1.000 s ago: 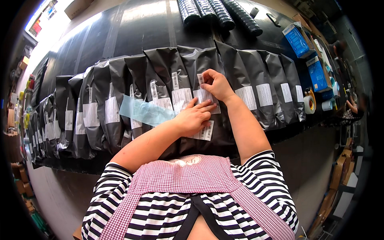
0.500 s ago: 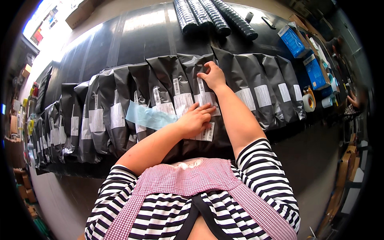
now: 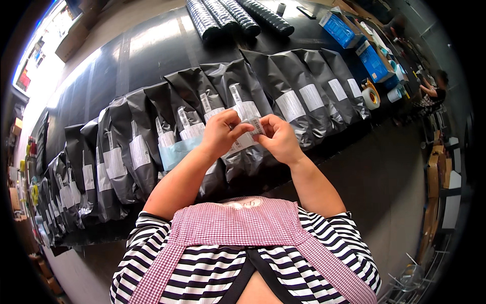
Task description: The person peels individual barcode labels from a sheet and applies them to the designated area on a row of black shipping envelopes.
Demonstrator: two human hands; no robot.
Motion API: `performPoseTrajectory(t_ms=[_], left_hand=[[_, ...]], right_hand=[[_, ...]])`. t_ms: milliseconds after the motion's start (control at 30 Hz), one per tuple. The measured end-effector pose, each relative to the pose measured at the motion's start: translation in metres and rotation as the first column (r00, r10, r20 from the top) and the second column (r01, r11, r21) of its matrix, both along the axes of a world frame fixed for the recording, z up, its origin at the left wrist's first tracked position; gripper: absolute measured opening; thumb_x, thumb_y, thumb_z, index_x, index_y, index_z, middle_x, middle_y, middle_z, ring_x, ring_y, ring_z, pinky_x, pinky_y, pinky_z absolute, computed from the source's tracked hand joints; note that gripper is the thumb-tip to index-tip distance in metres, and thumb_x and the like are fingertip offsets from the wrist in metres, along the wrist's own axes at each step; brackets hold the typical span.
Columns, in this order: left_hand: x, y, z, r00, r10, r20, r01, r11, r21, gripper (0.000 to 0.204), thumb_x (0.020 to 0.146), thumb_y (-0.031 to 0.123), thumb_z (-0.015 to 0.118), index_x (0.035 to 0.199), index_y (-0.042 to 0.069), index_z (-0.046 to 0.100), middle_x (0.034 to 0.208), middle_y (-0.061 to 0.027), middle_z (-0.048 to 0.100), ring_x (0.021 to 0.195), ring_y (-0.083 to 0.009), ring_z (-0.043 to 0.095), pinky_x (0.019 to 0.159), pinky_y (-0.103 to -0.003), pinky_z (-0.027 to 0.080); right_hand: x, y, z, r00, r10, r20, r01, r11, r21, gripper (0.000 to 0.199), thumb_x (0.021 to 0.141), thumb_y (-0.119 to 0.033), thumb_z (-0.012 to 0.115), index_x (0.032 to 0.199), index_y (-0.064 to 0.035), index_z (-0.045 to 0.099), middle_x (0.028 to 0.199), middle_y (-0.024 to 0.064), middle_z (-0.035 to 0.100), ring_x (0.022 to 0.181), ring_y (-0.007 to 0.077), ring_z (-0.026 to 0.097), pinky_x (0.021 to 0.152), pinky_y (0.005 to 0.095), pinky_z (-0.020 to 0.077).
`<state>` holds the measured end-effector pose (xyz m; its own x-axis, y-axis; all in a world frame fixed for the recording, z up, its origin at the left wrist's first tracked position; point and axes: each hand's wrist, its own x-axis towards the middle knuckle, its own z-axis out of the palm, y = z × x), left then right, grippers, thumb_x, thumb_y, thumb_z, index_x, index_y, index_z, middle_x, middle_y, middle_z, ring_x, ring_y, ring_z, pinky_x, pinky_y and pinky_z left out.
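My left hand (image 3: 220, 134) and my right hand (image 3: 281, 140) are close together above a dark grey mailer bag (image 3: 223, 73). Between them is a white barcode label (image 3: 256, 126), pinched at opposite ends by thumb and fingers. Below it hangs more white label paper, partly covered by my fingers. The bag under my hands carries a narrow barcode sticker (image 3: 235, 94) above a larger white label (image 3: 247, 108). A pale blue sheet (image 3: 177, 153) lies over the bags beside my left forearm.
Several similar labelled bags (image 3: 119, 152) overlap in a row along the black table (image 3: 147, 45). Black wrapped rolls (image 3: 223, 15) lie at the back. Blue boxes (image 3: 373, 62) and a tape roll (image 3: 371, 98) stand at the right. Another person (image 3: 430, 93) is farther right.
My right hand has come down from the bag's upper sticker. My left hand has gone from lying flat to pinching the label. The whole view has shifted and tilted.
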<state>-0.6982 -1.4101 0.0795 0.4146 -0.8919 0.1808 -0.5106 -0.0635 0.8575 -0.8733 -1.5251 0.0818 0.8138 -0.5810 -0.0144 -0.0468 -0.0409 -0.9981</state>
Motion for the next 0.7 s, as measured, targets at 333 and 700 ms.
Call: performPoseTrajectory(t_ms=[333,700], left_hand=[[-0.029,-0.033,0.008,0.999,0.018,0.042,-0.028,0.969,0.247,0.027,0.086,0.023,0.079,0.088,-0.001,0.068,0.07,-0.0127,0.068,0.065,-0.0189,0.063,0.064,-0.035,0.051],[-0.111,-0.148,-0.039,0.838,-0.398,0.374,0.38,0.917,0.123,0.026,0.095,0.029,0.063,0.101,0.003,0.065,0.137,-0.0156,0.06,0.135,-0.0357,0.049,0.112,-0.047,0.037]], right_hand=[[-0.028,-0.048,-0.007,0.983,-0.155,-0.094,0.128,0.961,-0.244,0.007,0.091,-0.005,0.068,0.095,0.0,0.066,0.089,0.0093,0.074,0.079,0.014,0.068,0.074,0.0298,0.0531],[0.023,-0.239,-0.05,0.987,0.12,-0.105,-0.132,0.984,-0.12,0.012,0.087,-0.005,0.073,0.098,0.0007,0.071,0.087,0.005,0.073,0.078,0.0112,0.065,0.074,0.0262,0.0514]])
